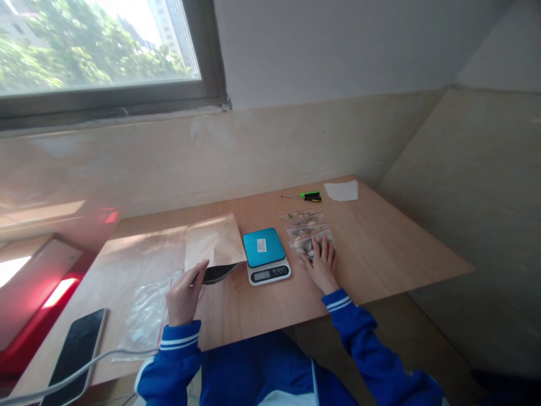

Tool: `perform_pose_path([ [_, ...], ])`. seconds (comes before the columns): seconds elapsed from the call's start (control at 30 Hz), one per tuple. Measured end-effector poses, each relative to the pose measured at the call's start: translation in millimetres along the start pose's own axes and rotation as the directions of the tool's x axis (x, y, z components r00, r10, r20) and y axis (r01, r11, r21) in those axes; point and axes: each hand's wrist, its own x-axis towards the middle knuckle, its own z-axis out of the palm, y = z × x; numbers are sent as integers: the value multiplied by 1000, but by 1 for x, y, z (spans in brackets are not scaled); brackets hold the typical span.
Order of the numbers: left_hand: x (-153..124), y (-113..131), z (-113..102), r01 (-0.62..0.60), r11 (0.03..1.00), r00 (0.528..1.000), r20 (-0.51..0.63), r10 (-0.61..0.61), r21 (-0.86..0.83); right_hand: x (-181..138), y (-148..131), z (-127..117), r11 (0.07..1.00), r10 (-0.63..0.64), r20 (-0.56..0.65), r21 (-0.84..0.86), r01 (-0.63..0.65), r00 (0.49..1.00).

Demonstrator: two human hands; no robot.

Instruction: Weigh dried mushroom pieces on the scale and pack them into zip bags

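My left hand [185, 293] pinches the near edge of a brown paper bag [213, 239], left of the scale. The bag's mouth gapes toward me and its inside looks dark. Several clear zip bags [307, 230] with small stone-like pieces overlap in a column to the right of the scale. Over the nearest of them lies my right hand [322, 264], its fingers spread and touching the plastic. Between the two hands stands a kitchen scale [265, 254] with a blue-green top, a small label and a display at its near side.
Two screwdrivers [311, 196] and a white paper sheet [341, 191] lie toward the back of the wooden table [380, 242]. An unfilled-looking clear zip bag [146, 313] is at the left, near a phone [78, 352]. A pale cable [95, 361] crosses the phone.
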Motion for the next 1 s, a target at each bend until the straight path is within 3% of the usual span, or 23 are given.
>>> perform_pose_path([
  [0.1, 14, 18, -10, 26, 997, 997, -76, -32, -75, 23, -28, -25, 977, 17, -7, 211, -15, 1000],
  [0.13, 18, 24, -12, 42, 994, 995, -91, -51, -96, 23, -44, -37, 949, -37, -56, 311, 53, 998],
  [0.17, 22, 30, -14, 61, 992, 992, -106, -73, -111, 18, -62, -49, 881, -160, -122, 431, 197, 980],
  [0.23, 26, 40, -16, 94, 987, 984, -139, -112, -129, 1, -102, -72, 623, -470, -146, 644, 444, 871],
  [0.3, 28, 46, -16, 109, 985, 979, -154, -130, -137, -18, -140, -88, 367, -724, -158, 736, 569, 672],
  [0.33, 28, 48, -17, 116, 983, 978, -154, -137, -142, -26, -156, -91, 294, -799, -166, 729, 618, 578],
  [0.4, 29, 50, -17, 150, 975, 971, -161, -177, -166, -36, -180, -92, 327, -850, -121, 642, 694, 513],
  [0.43, 29, 50, -17, 179, 966, 963, -166, -211, -189, -39, -187, -89, 389, -855, -62, 581, 715, 516],
  [0.53, 27, 53, -16, 254, 932, 940, -163, -301, -259, -40, -195, -76, 593, -794, 153, 409, 694, 588],
  [0.6, 23, 58, -13, 234, 932, 948, -148, -282, -276, -39, -197, -66, 662, -747, 226, 349, 663, 626],
  [0.77, 3, 71, -2, 84, 972, 982, -149, -119, -219, -27, -212, -26, 708, -701, 247, 350, 613, 669],
  [0.9, -10, 74, 0, 62, 977, 989, -123, -88, -206, -16, -221, 9, 704, -697, 253, 418, 574, 671],
  [1.0, -13, 72, 0, 79, 970, 988, -108, -107, -231, -15, -219, 22, 695, -693, 236, 470, 544, 681],
])
